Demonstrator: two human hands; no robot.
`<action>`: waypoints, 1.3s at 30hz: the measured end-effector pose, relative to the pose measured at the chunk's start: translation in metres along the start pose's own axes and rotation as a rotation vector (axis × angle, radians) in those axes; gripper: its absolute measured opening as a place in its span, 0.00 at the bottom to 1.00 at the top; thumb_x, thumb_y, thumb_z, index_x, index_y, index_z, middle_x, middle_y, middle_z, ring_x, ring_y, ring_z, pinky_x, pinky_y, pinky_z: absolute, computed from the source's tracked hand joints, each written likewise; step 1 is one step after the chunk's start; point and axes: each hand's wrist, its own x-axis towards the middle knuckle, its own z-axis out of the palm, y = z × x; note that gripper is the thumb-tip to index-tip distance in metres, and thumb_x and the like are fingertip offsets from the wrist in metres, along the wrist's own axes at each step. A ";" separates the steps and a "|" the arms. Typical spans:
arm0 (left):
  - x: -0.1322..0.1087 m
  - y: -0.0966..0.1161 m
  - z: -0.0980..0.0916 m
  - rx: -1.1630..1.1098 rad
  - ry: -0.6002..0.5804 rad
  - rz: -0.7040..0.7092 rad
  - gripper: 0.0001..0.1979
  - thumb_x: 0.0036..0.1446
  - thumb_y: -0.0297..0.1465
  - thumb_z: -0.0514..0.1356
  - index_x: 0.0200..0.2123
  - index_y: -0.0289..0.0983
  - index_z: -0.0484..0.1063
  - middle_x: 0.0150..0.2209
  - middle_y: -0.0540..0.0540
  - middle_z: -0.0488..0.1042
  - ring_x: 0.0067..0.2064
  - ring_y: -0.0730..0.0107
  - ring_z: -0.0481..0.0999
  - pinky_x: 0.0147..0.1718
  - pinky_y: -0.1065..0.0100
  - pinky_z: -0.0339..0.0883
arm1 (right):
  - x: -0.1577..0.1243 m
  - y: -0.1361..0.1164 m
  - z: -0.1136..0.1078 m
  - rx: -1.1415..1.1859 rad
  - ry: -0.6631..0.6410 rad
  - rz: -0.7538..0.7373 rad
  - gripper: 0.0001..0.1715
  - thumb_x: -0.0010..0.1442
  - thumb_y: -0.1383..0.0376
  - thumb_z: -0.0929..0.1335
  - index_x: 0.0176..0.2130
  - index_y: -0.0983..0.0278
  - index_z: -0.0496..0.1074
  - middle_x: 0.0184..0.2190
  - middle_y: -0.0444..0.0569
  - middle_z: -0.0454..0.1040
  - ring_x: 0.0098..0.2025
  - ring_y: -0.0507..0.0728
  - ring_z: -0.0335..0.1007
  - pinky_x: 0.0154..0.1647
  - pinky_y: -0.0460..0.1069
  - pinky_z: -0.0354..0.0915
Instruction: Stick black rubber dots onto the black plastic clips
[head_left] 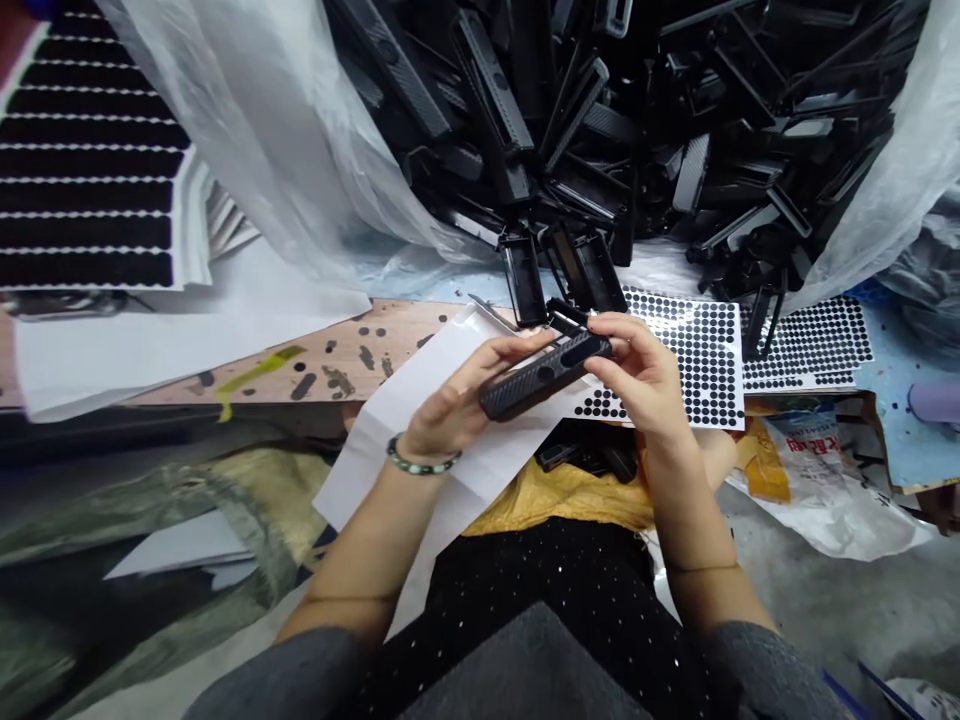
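My left hand (457,400) and my right hand (637,370) together hold one long black plastic part (544,372) with a ribbed face, tilted up to the right above my lap. The left fingers wrap its lower end; the right fingers pinch its upper end. A beaded bracelet (421,462) sits on my left wrist. Just behind the right hand lies a white sheet of round black sticker dots (697,350). A large heap of similar black plastic parts (637,120) fills a clear plastic bag beyond.
Sheets of black pads (90,160) stack at the far left. White paper (420,400) lies under my left hand, a yellow cloth (562,500) with a few black parts on my lap. A printed plastic packet (810,460) is at the right, by a second dot sheet (817,340).
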 end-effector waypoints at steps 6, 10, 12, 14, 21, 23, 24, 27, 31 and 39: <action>0.015 0.008 0.003 0.320 -0.015 -0.123 0.20 0.56 0.36 0.66 0.52 0.40 0.72 0.54 0.42 0.75 0.55 0.58 0.77 0.53 0.60 0.74 | -0.001 -0.015 -0.011 -0.304 -0.202 -0.056 0.12 0.64 0.63 0.66 0.47 0.56 0.74 0.50 0.50 0.70 0.52 0.57 0.69 0.48 0.55 0.73; 0.019 -0.006 0.013 0.345 0.089 -0.058 0.17 0.57 0.34 0.65 0.50 0.38 0.71 0.44 0.44 0.79 0.37 0.67 0.82 0.39 0.65 0.80 | -0.001 -0.015 -0.006 -0.496 -0.152 -0.134 0.09 0.63 0.66 0.66 0.43 0.57 0.74 0.47 0.50 0.69 0.51 0.59 0.66 0.54 0.61 0.67; 0.018 -0.012 0.016 0.372 0.147 -0.013 0.16 0.56 0.33 0.65 0.48 0.37 0.71 0.42 0.44 0.79 0.35 0.68 0.82 0.37 0.67 0.80 | -0.002 -0.014 -0.004 -0.542 -0.152 -0.170 0.07 0.64 0.67 0.65 0.39 0.57 0.73 0.42 0.49 0.71 0.47 0.59 0.67 0.51 0.60 0.67; 0.017 -0.015 0.018 0.378 0.197 0.026 0.16 0.55 0.33 0.66 0.46 0.36 0.71 0.41 0.44 0.79 0.35 0.69 0.82 0.36 0.69 0.80 | -0.003 -0.015 -0.001 -0.525 -0.161 -0.216 0.08 0.65 0.68 0.63 0.36 0.58 0.70 0.36 0.47 0.72 0.41 0.57 0.67 0.47 0.57 0.67; 0.015 -0.014 0.022 0.280 0.213 0.030 0.20 0.53 0.38 0.68 0.46 0.37 0.69 0.39 0.46 0.78 0.35 0.67 0.81 0.34 0.66 0.80 | -0.013 -0.007 0.011 -0.332 0.260 -0.043 0.18 0.56 0.62 0.72 0.46 0.58 0.67 0.41 0.46 0.70 0.40 0.54 0.68 0.44 0.54 0.71; 0.015 -0.016 0.023 0.251 0.203 0.027 0.20 0.53 0.38 0.68 0.46 0.37 0.68 0.39 0.46 0.78 0.34 0.69 0.81 0.34 0.66 0.80 | -0.013 -0.001 0.014 -0.236 0.239 0.071 0.31 0.52 0.60 0.74 0.53 0.58 0.66 0.48 0.49 0.70 0.43 0.55 0.70 0.46 0.55 0.72; 0.014 -0.017 0.023 0.247 0.195 0.026 0.20 0.54 0.38 0.68 0.46 0.37 0.68 0.39 0.46 0.79 0.33 0.69 0.81 0.34 0.66 0.80 | -0.013 0.001 0.015 -0.178 0.193 0.129 0.34 0.51 0.59 0.75 0.56 0.57 0.66 0.50 0.50 0.71 0.43 0.55 0.71 0.47 0.55 0.73; 0.013 -0.021 0.026 0.293 0.177 0.030 0.19 0.54 0.38 0.68 0.46 0.37 0.69 0.38 0.46 0.80 0.33 0.69 0.81 0.36 0.67 0.78 | -0.014 0.007 0.016 -0.085 0.098 0.220 0.26 0.55 0.58 0.73 0.53 0.55 0.72 0.47 0.48 0.77 0.44 0.55 0.75 0.47 0.56 0.74; 0.017 -0.019 0.022 0.555 0.072 0.073 0.15 0.58 0.37 0.64 0.47 0.39 0.72 0.42 0.45 0.80 0.41 0.67 0.81 0.41 0.66 0.76 | -0.021 0.005 -0.003 -0.092 0.088 0.188 0.15 0.59 0.59 0.70 0.46 0.55 0.79 0.43 0.46 0.81 0.46 0.56 0.77 0.51 0.58 0.73; 0.070 -0.024 -0.010 1.429 -0.106 0.313 0.11 0.53 0.25 0.58 0.38 0.41 0.78 0.45 0.40 0.77 0.49 0.50 0.72 0.47 0.50 0.67 | -0.042 0.025 -0.054 -0.455 0.030 0.202 0.14 0.64 0.61 0.64 0.41 0.58 0.79 0.39 0.49 0.80 0.42 0.57 0.76 0.46 0.56 0.72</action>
